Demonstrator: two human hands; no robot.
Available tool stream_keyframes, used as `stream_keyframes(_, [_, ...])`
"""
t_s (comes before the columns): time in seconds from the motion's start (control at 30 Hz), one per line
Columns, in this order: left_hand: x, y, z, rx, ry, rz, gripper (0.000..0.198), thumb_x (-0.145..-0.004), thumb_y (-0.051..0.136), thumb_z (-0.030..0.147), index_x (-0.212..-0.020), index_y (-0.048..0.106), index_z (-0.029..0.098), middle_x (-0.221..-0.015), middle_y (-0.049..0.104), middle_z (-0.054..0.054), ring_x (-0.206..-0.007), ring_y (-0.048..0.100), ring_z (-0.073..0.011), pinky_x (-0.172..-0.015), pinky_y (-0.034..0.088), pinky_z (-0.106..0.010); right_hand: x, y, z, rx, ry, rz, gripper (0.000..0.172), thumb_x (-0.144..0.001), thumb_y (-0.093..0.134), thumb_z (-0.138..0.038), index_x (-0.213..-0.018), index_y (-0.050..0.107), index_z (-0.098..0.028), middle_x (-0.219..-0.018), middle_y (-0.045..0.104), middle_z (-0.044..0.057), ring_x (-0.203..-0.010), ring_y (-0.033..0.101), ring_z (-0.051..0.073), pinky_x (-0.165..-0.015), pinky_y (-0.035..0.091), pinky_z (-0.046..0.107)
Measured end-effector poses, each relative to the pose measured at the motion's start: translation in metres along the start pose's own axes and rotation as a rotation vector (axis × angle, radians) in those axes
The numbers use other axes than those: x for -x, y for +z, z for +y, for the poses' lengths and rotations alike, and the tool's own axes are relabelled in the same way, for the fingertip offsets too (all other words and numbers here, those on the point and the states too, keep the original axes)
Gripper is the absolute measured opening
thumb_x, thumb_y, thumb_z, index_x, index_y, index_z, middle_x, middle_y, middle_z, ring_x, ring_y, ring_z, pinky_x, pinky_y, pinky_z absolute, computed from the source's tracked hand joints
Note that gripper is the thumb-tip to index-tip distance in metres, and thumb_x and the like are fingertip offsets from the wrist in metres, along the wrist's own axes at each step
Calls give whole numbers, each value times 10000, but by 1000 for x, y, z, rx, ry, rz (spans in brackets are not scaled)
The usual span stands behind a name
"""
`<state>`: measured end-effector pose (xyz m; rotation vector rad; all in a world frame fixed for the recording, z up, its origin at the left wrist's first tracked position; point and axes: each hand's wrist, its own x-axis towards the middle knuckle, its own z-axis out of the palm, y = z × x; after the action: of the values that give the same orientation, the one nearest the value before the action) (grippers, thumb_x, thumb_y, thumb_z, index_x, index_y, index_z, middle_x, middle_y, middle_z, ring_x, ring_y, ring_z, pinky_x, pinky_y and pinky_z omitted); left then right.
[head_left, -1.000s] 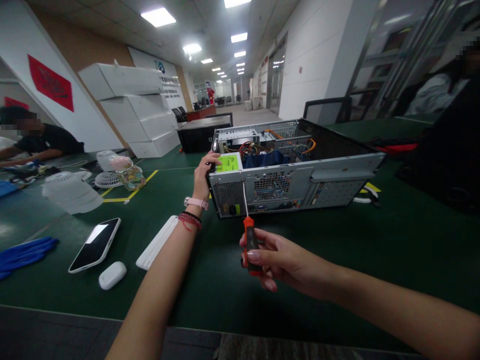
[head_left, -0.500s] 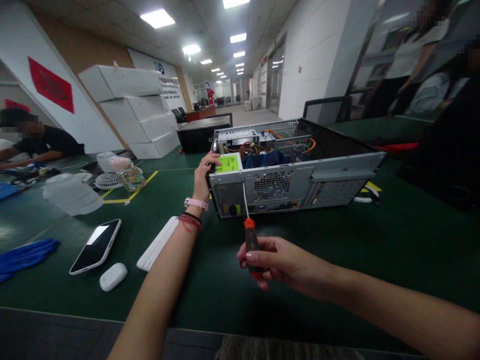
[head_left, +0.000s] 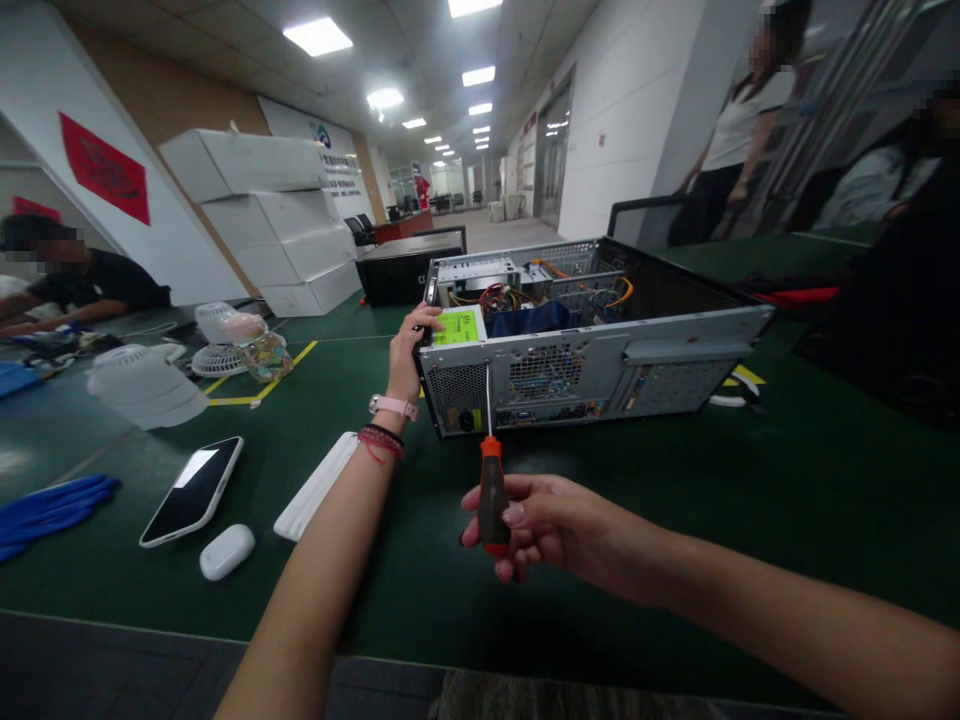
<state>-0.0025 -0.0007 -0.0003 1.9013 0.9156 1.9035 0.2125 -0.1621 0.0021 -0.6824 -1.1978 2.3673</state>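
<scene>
An open computer case (head_left: pixel 652 350) lies on its side on the green table (head_left: pixel 750 500), its grey rear panel facing me. My left hand (head_left: pixel 409 350) grips the case's upper left corner, beside the power supply with its green label (head_left: pixel 457 327). My right hand (head_left: pixel 547 525) is closed round the orange-and-black handle of a screwdriver (head_left: pixel 492 480). The shaft points up and away, and its tip rests on the rear panel near the power supply's edge. Cables and a blue part show inside the case.
On the left of the table lie a phone (head_left: pixel 193 488), a white earbud case (head_left: pixel 226 550), a white flat bar (head_left: pixel 315 484), blue gloves (head_left: pixel 49 505) and small fans (head_left: pixel 146 385). A seated person works at far left; another stands at the back right.
My right hand has turned on the screwdriver handle and shifted slightly left. A standing person has come into view at the back right. My left hand has stayed on the case.
</scene>
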Motion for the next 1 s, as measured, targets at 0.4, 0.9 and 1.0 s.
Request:
stream_keyframes(0.4, [1,0,1,4,4,-13,348,-854,327,379,-742,612,214,-1035,652,-28,-1239,455,-212,-1130,246,-434,-1,-3,3,-21,12,-6,343,-720,655,-217,-1046,571,-148,-963,653,76,-662,624,97,-602,440,212])
stream_keyframes(0.9, [0,0,-2,-1,5,-10,367,-853,314,389,-738,614,212,-1029,648,-33,-1211,474,-207,-1119,261,-438,-2,-4,3,40,1,26,347,-691,725,-301,-946,540,-156,-903,621,29,-640,594,84,-631,440,237])
stream_keyframes(1.0, [0,0,-3,3,6,-4,373,-854,310,396,-733,613,216,-1021,648,-34,-1200,481,-209,-1115,265,-439,-1,-3,2,60,-5,31,340,-697,719,-315,-927,528,-154,-918,629,36,-628,611,92,-605,437,232])
